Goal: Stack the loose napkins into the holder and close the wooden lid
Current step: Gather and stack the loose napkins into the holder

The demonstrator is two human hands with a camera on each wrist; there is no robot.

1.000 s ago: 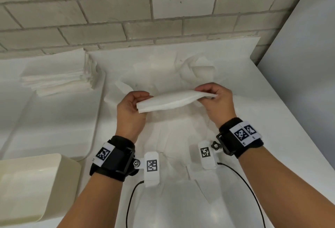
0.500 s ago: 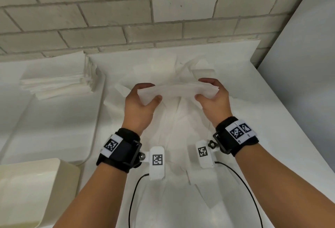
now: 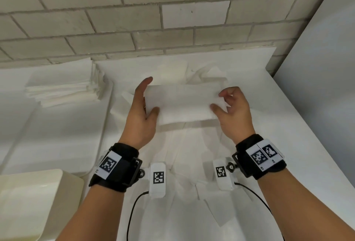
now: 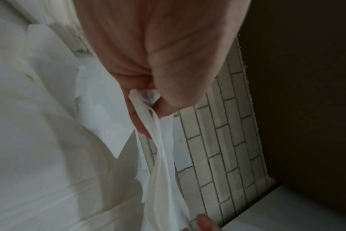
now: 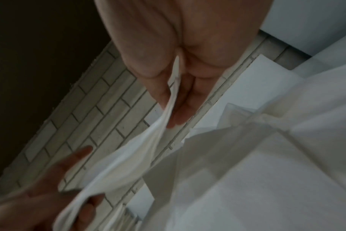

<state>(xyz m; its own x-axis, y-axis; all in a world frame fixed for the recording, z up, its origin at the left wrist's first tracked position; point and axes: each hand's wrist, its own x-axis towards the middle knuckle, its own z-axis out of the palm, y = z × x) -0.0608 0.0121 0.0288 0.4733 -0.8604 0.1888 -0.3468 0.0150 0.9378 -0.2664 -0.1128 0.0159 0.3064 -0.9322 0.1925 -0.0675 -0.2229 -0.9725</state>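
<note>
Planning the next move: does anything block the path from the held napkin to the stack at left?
Nothing visible does. The folded white napkin, held by the left hand and right hand, hangs above loose napkins; the space toward the white napkin stack looks open.

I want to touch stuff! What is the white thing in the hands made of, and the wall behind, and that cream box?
The napkin looks like soft, matte tissue paper: it sags and shows thin layers between the left hand and right hand. The wall looks like pale, rough brick with grout lines. The cream box seems smooth plastic, but that is uncertain.
</note>
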